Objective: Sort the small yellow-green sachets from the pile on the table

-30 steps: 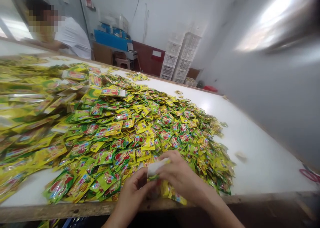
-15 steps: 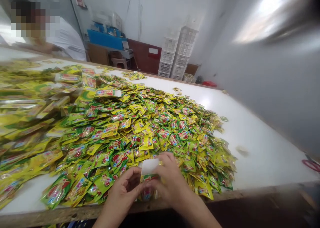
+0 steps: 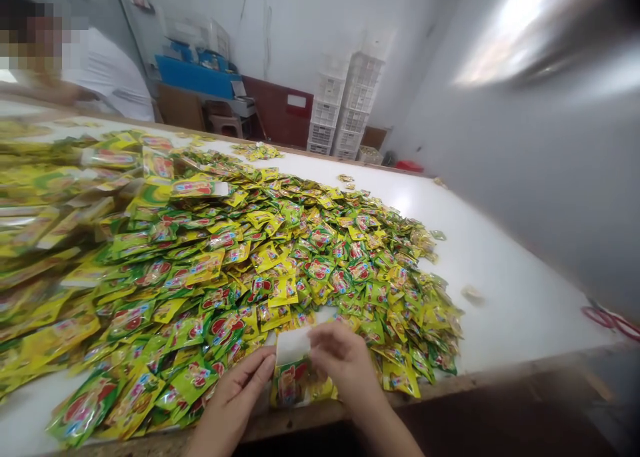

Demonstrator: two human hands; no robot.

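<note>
Sachets of shiny yellow-and-green plastic (image 3: 280, 257) spread in a heap from the left across the white tabletop (image 3: 505, 297). At the near edge, the bare left hand (image 3: 241, 390) pinches the left side of a small green-and-yellow printed pack with a white top flap (image 3: 293, 379). The bare right hand (image 3: 353, 370) curls at the pack's right side; whether it grips, I cannot tell. At the right lies a tool with red looped handles (image 3: 613, 319).

The packets (image 3: 320, 237) are yellow or green, printed in red, pink and blue; the box (image 3: 294, 370) shows a plain white flap above green and red print. The table (image 3: 500, 290) is white (its edge (image 3: 490, 375) brown), the counter (image 3: 195, 78) blue, the crates (image 3: 361, 97) white and latticed, the wall (image 3: 500, 157) grey, the scissors (image 3: 614, 319) red-handled.
</note>
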